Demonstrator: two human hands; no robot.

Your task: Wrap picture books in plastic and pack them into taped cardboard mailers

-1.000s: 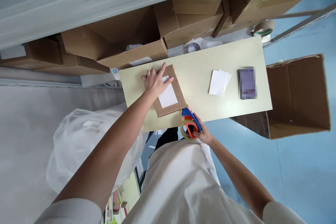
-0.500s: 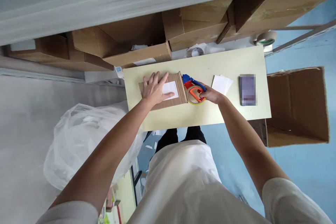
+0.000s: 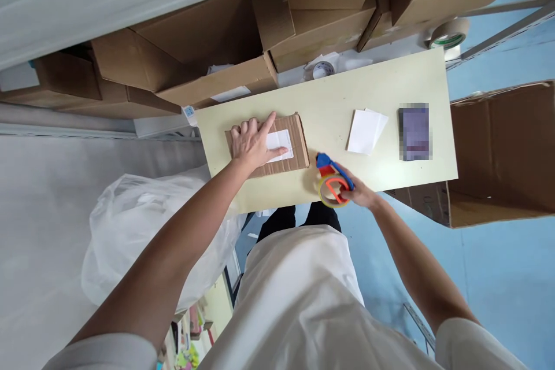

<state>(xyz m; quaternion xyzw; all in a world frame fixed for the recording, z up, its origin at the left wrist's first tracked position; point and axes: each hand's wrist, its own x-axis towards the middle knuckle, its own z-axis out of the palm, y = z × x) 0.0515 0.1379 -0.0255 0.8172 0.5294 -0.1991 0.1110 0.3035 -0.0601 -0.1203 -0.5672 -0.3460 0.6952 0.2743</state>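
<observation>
A small brown cardboard box with a white label lies on the pale yellow table. My left hand rests flat on top of the box, fingers spread and thumb across the label. In my right hand is a tape dispenser, blue and red with an orange hub and a roll of tape on it. The fingers wrap round its handle. It is held near the table's front edge, apart from the box and to its right.
White paper slips and a phone-like, blurred object lie on the table's right. Open cartons line the shelf behind, with tape rolls nearby. A large open carton stands right; a white plastic bag sits left.
My right hand has drawn the tape dispenser away from the box's right end, toward my body and slightly right. My left hand stays on the box. The view has shifted a little.
</observation>
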